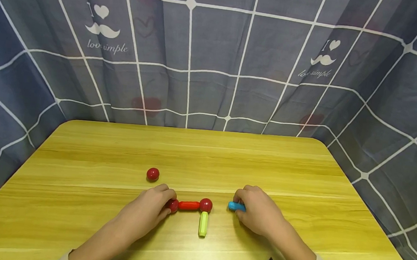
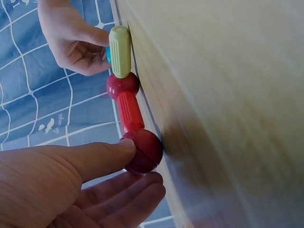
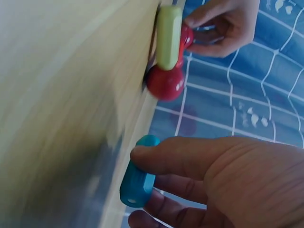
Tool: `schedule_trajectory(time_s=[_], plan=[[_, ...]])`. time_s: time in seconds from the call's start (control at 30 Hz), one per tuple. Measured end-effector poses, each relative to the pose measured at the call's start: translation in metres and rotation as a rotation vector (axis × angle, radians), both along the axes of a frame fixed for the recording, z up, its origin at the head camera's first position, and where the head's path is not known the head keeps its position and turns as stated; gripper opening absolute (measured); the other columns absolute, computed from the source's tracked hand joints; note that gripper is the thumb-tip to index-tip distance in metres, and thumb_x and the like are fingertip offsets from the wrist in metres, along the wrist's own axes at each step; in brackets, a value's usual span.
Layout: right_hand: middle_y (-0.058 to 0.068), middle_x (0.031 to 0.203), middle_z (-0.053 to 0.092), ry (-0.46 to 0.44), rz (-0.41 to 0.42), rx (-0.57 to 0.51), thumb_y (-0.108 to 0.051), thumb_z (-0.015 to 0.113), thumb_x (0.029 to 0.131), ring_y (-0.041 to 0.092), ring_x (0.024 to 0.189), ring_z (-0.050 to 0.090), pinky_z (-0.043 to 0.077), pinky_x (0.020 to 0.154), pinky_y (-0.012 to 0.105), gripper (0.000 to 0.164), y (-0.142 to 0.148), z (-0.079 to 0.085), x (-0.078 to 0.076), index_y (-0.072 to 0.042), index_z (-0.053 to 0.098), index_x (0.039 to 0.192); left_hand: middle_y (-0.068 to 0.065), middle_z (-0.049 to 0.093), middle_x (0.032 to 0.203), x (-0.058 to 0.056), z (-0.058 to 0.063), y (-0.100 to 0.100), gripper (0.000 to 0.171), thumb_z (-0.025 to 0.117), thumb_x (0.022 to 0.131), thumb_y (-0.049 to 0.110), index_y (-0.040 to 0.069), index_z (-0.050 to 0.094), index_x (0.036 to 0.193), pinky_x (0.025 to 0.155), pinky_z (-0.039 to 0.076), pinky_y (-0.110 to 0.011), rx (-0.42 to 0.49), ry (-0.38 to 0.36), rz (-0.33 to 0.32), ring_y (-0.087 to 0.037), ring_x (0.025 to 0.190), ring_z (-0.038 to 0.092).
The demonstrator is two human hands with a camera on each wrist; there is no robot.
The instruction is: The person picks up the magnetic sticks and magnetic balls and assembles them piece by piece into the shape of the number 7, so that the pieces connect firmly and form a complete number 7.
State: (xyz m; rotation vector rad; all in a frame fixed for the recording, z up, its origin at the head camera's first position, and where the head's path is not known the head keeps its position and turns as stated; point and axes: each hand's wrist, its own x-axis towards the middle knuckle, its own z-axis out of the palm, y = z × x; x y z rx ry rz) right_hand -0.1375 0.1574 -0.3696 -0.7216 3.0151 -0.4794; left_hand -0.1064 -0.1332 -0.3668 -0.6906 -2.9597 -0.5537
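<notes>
Near the middle of the wooden table point(image 1: 198, 154), toward its near side, an L-shaped assembly point(image 1: 196, 206) is being supported by the surface. Its left-to-right arm is being formed by a red rod point(image 1: 187, 206), which is being flanked by two dark red balls: the left ball point(image 1: 173, 205) and the right ball point(image 1: 206, 205). The near-pointing arm is being formed by a ridged yellow-green rod point(image 1: 203, 225), one end of which is being met by the right ball. The left ball is being pinched by the left hand point(image 1: 150, 208), the narrow space between thumb and fingers being filled by it.

To the right of the assembly and apart from it, a short blue rod point(image 1: 236, 206) is being pinched by the right hand point(image 1: 258, 212), also narrowly; its left end is being directed toward the right ball, while its other end is being covered by the hand in the head view.

Farther out, beyond the left hand, a loose red ball point(image 1: 153, 174) is being borne by the table. Along the far, left and right sides, the table is being bordered by a grey-blue curtain point(image 1: 217, 38), its folds being crossed by white lines.
</notes>
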Motion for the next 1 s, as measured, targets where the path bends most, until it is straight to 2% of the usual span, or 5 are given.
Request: schedule_trajectory(time_s=[0.4, 0.7, 1.0], plan=[[-0.008, 0.075, 0.052, -0.077, 0.103, -0.006, -0.013, 0.076, 0.078, 0.009, 0.064, 0.045, 0.042, 0.058, 0.024, 0.013, -0.013, 0.006, 0.019, -0.016, 0.065, 0.084, 0.006, 0.053, 0.082, 0.000, 0.000, 0.000, 0.018, 0.079, 0.081, 0.005, 0.011, 0.065, 0.091, 0.065, 0.052, -0.023, -0.001, 0.006, -0.002, -0.007, 0.071, 0.052], [-0.010, 0.067, 0.051, -0.153, 0.135, -0.035, -0.017, 0.077, 0.078, 0.006, 0.057, 0.044, 0.040, 0.051, 0.022, 0.014, -0.020, 0.004, 0.027, -0.016, 0.063, 0.079, 0.006, 0.053, 0.081, 0.001, -0.001, 0.000, 0.018, 0.079, 0.081, 0.005, 0.011, 0.065, 0.090, 0.064, 0.051, -0.022, 0.007, 0.014, -0.008, -0.006, 0.070, 0.051], [-0.014, 0.058, 0.047, -0.235, 0.167, -0.042, -0.021, 0.074, 0.080, 0.002, 0.052, 0.041, 0.039, 0.049, 0.021, 0.018, -0.029, 0.001, 0.041, -0.022, 0.058, 0.071, 0.006, 0.053, 0.082, 0.001, -0.001, 0.000, 0.017, 0.079, 0.081, 0.005, 0.012, 0.065, 0.090, 0.064, 0.051, -0.022, 0.013, 0.011, -0.009, -0.006, 0.071, 0.052]])
